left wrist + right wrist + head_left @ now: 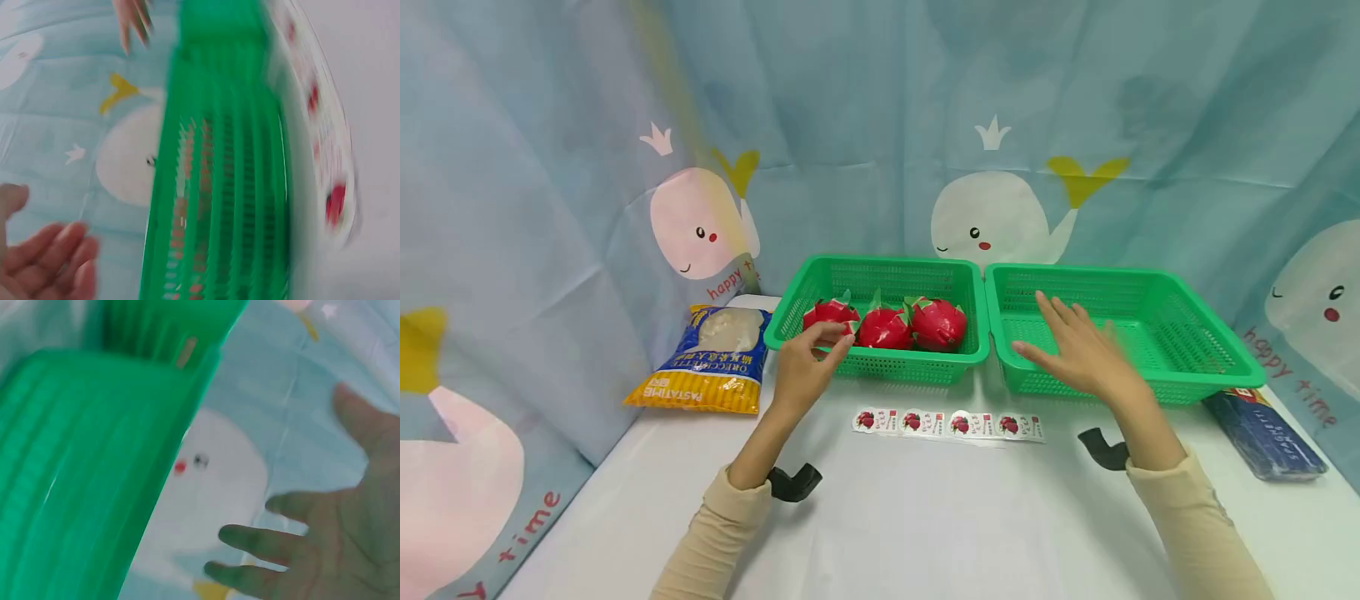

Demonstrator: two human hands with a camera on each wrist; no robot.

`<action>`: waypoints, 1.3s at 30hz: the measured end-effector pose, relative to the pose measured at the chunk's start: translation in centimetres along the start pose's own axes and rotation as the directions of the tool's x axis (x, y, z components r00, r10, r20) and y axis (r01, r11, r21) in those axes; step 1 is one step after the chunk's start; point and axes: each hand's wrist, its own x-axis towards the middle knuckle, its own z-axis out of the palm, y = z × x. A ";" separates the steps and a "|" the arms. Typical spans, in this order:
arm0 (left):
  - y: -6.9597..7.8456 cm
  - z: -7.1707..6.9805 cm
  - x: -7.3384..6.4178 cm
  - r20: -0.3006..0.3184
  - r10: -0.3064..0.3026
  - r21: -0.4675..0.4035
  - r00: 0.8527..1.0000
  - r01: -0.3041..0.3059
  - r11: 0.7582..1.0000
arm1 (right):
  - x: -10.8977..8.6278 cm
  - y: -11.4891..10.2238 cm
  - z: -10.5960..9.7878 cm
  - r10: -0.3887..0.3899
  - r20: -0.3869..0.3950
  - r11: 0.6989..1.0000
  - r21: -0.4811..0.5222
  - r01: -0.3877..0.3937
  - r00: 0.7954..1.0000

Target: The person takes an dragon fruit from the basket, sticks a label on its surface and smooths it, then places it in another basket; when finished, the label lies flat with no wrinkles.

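Note:
Three red dragon fruits with green tips lie in a row in the left green basket [880, 367], the rightmost dragon fruit [940, 325] beside the middle dragon fruit [886, 329]. My left hand [801, 367] hovers at that basket's front left rim, nearest the leftmost dragon fruit [829, 312], and partly covers it. Its fingers [53, 256] are loosely bent and hold nothing. Over the front left part of the right green basket [1150, 333], my right hand [1078, 350] is held with its fingers [262, 540] spread and nothing in them. No fruit shows in the right basket.
A strip of dragon fruit stickers [947, 424] lies in front of the baskets on the white table [940, 517]. A blue and yellow pasta bag [707, 358] stands at the left. A spaghetti pack [1262, 433] lies at the right, partly under the basket. A whale-print curtain [865, 125] hangs behind.

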 end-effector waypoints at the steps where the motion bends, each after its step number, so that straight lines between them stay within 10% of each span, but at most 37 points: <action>1: -0.1 0.0 -0.1 0.044 -0.075 -0.120 0.996 0.080 0.990 | 0.9 -0.6 0.1 -0.019 -0.018 1.000 0.021 0.020 1.000; 3: -0.5 -0.1 -0.3 0.191 -0.238 -0.281 0.952 0.285 0.916 | 2.7 -1.9 0.5 -0.062 -0.046 0.996 0.059 0.064 0.997; 5: -1.1 0.1 -0.5 0.342 -0.364 -0.353 0.867 0.477 0.805 | 4.5 -3.0 1.1 -0.094 -0.044 0.990 0.098 0.098 0.995; 7: -1.9 0.5 -0.7 0.446 -0.429 -0.384 0.786 0.601 0.701 | 6.3 -4.0 1.9 -0.109 -0.027 0.985 0.129 0.112 0.994; 9: -2.6 1.0 -0.7 0.489 -0.465 -0.455 0.738 0.671 0.586 | 7.9 -4.7 2.8 -0.125 -0.005 0.981 0.152 0.124 0.992; 13: -3.5 1.6 -0.5 0.479 -0.498 -0.625 0.723 0.679 0.384 | 10.4 -5.6 4.6 -0.132 0.024 0.978 0.168 0.126 0.991; 16: -3.9 1.7 -0.3 0.426 -0.528 -0.714 0.735 0.631 0.304 | 11.7 -6.1 5.8 -0.110 0.050 0.984 0.146 0.102 0.993; 23: -4.3 1.7 0.1 0.382 -0.580 -0.763 0.720 0.600 0.242 | 13.6 -6.9 7.7 -0.044 0.091 0.998 0.040 0.040 0.995; 39: -4.9 1.3 -0.5 0.316 -0.609 -0.761 0.728 0.578 0.296 | 15.8 -6.9 9.1 -0.114 -0.017 0.989 0.095 0.115 0.993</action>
